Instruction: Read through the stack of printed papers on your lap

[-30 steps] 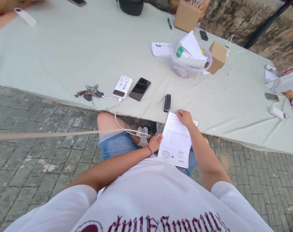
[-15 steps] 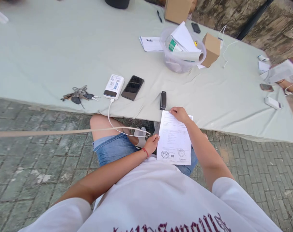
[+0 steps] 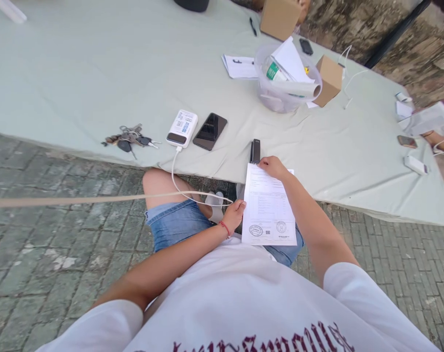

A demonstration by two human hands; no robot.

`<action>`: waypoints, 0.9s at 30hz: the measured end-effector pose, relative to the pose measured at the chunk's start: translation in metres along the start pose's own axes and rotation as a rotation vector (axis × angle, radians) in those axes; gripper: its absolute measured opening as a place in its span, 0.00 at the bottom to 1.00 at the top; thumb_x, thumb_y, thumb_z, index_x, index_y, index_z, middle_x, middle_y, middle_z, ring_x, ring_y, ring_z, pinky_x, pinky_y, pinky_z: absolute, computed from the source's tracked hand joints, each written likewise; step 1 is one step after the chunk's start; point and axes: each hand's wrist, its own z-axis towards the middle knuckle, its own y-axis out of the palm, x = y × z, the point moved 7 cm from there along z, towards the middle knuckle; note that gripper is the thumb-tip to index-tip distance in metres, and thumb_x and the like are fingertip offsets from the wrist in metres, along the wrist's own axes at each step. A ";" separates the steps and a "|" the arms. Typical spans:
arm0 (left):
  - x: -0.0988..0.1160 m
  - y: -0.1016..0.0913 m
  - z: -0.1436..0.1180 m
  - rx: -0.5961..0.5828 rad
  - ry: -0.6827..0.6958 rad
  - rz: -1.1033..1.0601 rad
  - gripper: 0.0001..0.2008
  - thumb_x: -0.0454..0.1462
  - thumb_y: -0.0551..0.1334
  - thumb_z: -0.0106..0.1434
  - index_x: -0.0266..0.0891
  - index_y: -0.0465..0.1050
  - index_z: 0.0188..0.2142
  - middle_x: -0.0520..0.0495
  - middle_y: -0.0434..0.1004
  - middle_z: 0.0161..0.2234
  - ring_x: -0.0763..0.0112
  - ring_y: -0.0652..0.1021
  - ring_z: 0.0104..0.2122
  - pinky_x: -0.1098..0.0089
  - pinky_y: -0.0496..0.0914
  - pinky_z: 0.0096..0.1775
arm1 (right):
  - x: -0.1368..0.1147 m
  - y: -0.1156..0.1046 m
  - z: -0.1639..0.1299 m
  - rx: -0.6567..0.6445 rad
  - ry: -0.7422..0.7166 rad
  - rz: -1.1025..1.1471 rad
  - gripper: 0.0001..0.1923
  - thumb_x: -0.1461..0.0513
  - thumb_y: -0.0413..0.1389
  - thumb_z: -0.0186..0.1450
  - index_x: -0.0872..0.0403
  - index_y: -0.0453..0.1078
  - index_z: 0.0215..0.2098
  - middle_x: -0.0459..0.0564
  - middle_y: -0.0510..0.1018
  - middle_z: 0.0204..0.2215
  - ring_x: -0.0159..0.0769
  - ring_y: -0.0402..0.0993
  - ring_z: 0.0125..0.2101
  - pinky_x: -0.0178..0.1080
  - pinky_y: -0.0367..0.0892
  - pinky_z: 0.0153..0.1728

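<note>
A printed paper sheet [image 3: 267, 208] with two round stamps near its bottom edge rests over my lap. My left hand [image 3: 234, 214] grips its left edge at mid-height. My right hand [image 3: 273, 167] pinches its top edge, right by the table's front rim. A small black stapler [image 3: 255, 150] lies on the cloth just beyond my right hand's fingers, close to them.
The table [image 3: 97, 73] has a pale green cloth. On it lie keys [image 3: 129, 139], a white power bank [image 3: 182, 128] with a cable down to my lap, a black phone [image 3: 210, 131], a clear tub of papers [image 3: 286, 78], cardboard boxes [image 3: 329, 80]. Another person's arm [image 3: 439, 139] is at far right.
The paper has turned slightly and its top edge with my right hand has risen closer to the stapler. The view shifted a little; objects on the table stayed put.
</note>
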 end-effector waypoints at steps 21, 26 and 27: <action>-0.005 -0.012 0.016 0.146 0.020 -0.175 0.13 0.45 0.55 0.68 0.42 0.71 0.31 0.50 0.75 0.29 0.64 0.74 0.33 0.66 0.68 0.37 | 0.009 -0.010 -0.004 0.310 -0.020 -0.090 0.15 0.59 0.51 0.69 0.54 0.77 0.44 0.54 0.82 0.40 0.43 0.77 0.41 0.45 0.71 0.47; -0.007 -0.013 0.013 0.171 0.002 -0.165 0.13 0.44 0.56 0.68 0.42 0.70 0.29 0.51 0.74 0.28 0.65 0.73 0.32 0.67 0.67 0.37 | -0.013 -0.004 -0.031 0.491 -0.220 -0.159 0.22 0.63 0.46 0.71 0.55 0.70 0.60 0.58 0.77 0.57 0.48 0.70 0.57 0.53 0.67 0.59; -0.007 -0.013 0.013 0.174 0.001 -0.162 0.13 0.44 0.56 0.68 0.42 0.70 0.29 0.51 0.74 0.27 0.65 0.73 0.32 0.67 0.67 0.37 | -0.019 0.000 -0.037 0.497 -0.262 -0.177 0.24 0.64 0.44 0.71 0.55 0.68 0.62 0.57 0.74 0.60 0.47 0.68 0.60 0.53 0.65 0.61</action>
